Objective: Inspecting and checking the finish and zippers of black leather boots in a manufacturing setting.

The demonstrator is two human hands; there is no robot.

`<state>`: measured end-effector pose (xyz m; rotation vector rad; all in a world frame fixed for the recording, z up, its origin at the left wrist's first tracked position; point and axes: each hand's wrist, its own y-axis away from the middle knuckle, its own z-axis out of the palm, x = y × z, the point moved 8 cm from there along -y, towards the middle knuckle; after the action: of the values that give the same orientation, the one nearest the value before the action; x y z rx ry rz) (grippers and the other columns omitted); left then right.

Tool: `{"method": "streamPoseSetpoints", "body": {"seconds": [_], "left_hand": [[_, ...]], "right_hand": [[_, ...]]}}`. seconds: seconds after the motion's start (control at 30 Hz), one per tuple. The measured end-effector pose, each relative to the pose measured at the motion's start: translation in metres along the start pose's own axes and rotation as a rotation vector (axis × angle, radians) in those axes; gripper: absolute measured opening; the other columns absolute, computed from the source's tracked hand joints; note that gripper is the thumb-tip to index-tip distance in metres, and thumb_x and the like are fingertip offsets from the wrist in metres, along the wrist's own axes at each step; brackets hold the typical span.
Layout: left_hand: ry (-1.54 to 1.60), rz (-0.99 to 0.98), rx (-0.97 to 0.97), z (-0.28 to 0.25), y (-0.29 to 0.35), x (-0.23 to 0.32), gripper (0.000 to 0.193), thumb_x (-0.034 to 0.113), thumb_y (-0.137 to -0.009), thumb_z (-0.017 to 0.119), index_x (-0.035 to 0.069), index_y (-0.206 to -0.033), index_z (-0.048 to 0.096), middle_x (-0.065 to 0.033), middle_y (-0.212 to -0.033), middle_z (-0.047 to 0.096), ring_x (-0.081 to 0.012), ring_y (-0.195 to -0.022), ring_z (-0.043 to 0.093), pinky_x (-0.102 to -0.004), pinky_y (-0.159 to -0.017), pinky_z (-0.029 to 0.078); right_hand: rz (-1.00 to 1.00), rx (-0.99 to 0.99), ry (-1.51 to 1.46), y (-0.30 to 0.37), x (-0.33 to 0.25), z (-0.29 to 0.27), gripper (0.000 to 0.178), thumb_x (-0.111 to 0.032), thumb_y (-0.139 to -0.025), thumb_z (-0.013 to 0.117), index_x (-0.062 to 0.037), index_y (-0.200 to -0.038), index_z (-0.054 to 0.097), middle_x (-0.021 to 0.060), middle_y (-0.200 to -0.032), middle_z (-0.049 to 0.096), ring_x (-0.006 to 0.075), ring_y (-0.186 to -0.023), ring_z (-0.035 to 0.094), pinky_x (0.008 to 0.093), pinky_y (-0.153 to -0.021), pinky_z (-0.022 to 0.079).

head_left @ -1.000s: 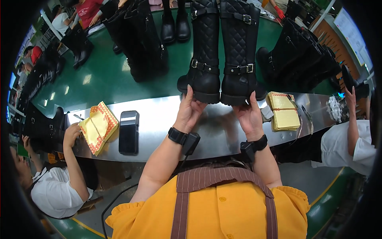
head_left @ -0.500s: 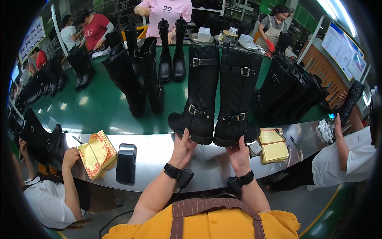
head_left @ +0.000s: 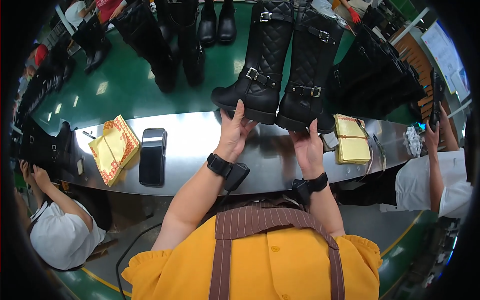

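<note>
I hold up a pair of tall black quilted boots with silver buckles, one in each hand. My left hand (head_left: 235, 131) grips the left boot (head_left: 264, 62) under its sole, with the thumb up along the side and the toe pointing left. Under the heel of the right boot (head_left: 311, 70) is my right hand (head_left: 308, 150), its thumb raised and its other fingers partly hidden by the sole. That boot's toe points right. Both shafts stand nearly upright, leaning a little to the right, and their tops reach the picture's upper edge.
A steel ledge (head_left: 200, 165) edges the green table (head_left: 125, 102). On it lie a black phone (head_left: 152, 156), patterned yellow paper (head_left: 114, 150) and a yellow stack (head_left: 353, 142). More black boots (head_left: 380, 75) stand beyond. Co-workers handle boots at both sides.
The view has tipped downward, so the table and boots sit higher in the picture. My hands keep their hold. The left co-worker's hand has moved from the yellow paper to the boot there.
</note>
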<state>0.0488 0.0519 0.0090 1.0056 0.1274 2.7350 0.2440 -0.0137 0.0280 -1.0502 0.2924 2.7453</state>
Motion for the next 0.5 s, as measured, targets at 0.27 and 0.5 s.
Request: {"method": "streamPoseSetpoints", "body": {"seconds": [0.27, 0.5], "left_hand": [[0.001, 0.008, 0.037, -0.0044, 0.0017, -0.0012, 0.061, 0.039, -0.09, 0.064, 0.02, -0.136, 0.03, -0.007, -0.129, 0.052, -0.0236, -0.116, 0.055, -0.0435, -0.096, 0.045], [0.026, -0.078, 0.021, -0.0016, -0.0029, -0.0062, 0.061, 0.042, -0.09, 0.063, 0.02, -0.137, 0.029, -0.0075, -0.133, 0.05, -0.0256, -0.119, 0.052, -0.045, -0.1, 0.041]], "right_hand": [[0.008, 0.015, 0.029, 0.0001, 0.0056, -0.0077, 0.04, -0.037, -0.096, 0.055, -0.0063, -0.121, 0.053, 0.0051, -0.118, 0.059, 0.0179, -0.107, 0.056, 0.0371, -0.093, 0.049], [0.048, -0.008, 0.033, -0.0087, 0.0014, -0.0046, 0.042, -0.038, -0.097, 0.054, -0.0061, -0.124, 0.052, 0.0062, -0.12, 0.059, 0.0194, -0.11, 0.056, 0.0376, -0.093, 0.048]]}}
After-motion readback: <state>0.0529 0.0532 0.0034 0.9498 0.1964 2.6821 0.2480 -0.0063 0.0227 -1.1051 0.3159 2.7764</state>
